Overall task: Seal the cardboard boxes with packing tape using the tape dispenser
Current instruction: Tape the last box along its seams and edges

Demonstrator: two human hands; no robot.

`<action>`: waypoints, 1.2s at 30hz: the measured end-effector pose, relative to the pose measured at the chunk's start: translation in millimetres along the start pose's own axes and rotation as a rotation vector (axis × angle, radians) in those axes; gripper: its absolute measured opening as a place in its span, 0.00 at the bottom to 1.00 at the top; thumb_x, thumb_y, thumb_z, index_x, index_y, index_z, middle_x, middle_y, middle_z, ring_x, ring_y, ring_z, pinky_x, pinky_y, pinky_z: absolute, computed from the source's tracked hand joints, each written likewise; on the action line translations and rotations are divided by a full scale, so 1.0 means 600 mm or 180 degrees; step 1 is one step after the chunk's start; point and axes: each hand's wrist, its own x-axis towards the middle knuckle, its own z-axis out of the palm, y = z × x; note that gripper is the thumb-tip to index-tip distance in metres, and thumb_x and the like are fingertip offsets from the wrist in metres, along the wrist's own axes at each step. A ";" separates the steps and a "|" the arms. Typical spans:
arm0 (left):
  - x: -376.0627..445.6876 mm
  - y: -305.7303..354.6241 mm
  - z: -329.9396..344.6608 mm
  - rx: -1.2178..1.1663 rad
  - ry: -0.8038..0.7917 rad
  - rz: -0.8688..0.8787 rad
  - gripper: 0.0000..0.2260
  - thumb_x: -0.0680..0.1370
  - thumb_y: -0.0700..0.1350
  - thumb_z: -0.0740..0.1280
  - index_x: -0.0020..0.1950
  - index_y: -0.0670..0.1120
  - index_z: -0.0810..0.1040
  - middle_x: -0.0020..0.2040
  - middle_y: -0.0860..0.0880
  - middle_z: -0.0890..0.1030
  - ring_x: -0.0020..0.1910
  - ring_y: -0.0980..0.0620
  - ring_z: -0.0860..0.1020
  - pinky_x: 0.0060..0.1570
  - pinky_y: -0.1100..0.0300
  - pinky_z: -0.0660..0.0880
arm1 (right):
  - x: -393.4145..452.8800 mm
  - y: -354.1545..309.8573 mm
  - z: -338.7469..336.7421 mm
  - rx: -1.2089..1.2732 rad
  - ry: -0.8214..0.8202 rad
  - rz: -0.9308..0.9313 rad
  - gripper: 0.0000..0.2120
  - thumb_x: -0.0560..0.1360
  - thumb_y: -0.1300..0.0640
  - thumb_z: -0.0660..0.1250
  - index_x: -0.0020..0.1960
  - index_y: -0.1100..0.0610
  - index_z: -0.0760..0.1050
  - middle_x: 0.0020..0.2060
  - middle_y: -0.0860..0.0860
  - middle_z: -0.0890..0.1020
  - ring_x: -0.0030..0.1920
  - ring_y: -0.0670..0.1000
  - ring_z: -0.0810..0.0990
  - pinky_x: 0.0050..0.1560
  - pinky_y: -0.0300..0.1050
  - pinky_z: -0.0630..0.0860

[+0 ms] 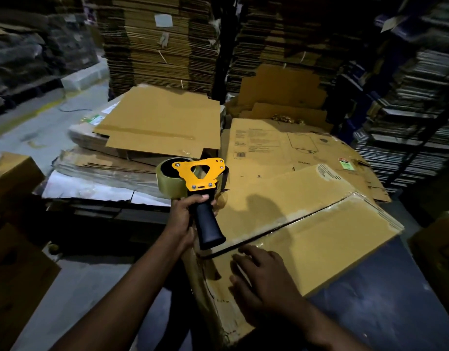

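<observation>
Left hand (186, 214) was wrapped round the tape dispenser (199, 196) right at the top of its black grip, fingers curled tight, thumb up near the frame. Right hand (262, 282) lay flat w/ fingers spread on the near flap of the cardboard box (319, 239), holding nothing. Dispenser looked like this: yellow metal side plate w/ a triangular cutout and small bolts, black pistol handle angled back toward the person, a roll of clear tape (169, 182) w/ a brownish tint on the left side. It hung just over the box's near-left corner. Box top: two flaps shut, dark seam running diagonally between them, surface scuffed, old tape residue along the edges. Beyond, flattened cardboard sheets (162, 122) stacked on piles; tall stacks of flat cartons (162, 46) at the back.
</observation>
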 end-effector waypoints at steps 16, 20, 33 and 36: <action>-0.005 0.031 -0.025 0.0687 0.0315 0.0621 0.29 0.65 0.35 0.77 0.62 0.49 0.71 0.54 0.43 0.83 0.48 0.38 0.83 0.42 0.47 0.80 | 0.097 -0.047 0.023 0.1715 0.1114 0.0946 0.10 0.77 0.46 0.64 0.54 0.50 0.75 0.49 0.43 0.77 0.50 0.48 0.78 0.39 0.55 0.81; -0.020 0.040 -0.032 0.1197 0.0601 0.0946 0.34 0.61 0.45 0.81 0.63 0.58 0.71 0.60 0.50 0.81 0.57 0.43 0.81 0.48 0.45 0.81 | 0.154 -0.082 -0.026 0.3029 0.0612 0.1526 0.20 0.71 0.34 0.64 0.50 0.49 0.78 0.46 0.46 0.83 0.49 0.47 0.82 0.47 0.55 0.82; -0.050 0.060 0.015 0.2689 0.0339 0.1646 0.35 0.68 0.52 0.80 0.70 0.58 0.68 0.53 0.53 0.83 0.49 0.58 0.82 0.43 0.70 0.77 | 0.232 -0.117 -0.053 0.4033 0.0087 0.2025 0.14 0.80 0.50 0.58 0.43 0.47 0.81 0.42 0.47 0.84 0.45 0.45 0.83 0.45 0.45 0.77; -0.057 0.077 0.012 0.2205 -0.0536 0.1129 0.37 0.68 0.52 0.76 0.73 0.64 0.62 0.55 0.51 0.84 0.51 0.55 0.84 0.47 0.58 0.81 | 0.228 -0.099 -0.063 0.3840 0.0235 0.1965 0.23 0.78 0.31 0.58 0.51 0.47 0.82 0.43 0.44 0.85 0.44 0.43 0.84 0.44 0.45 0.79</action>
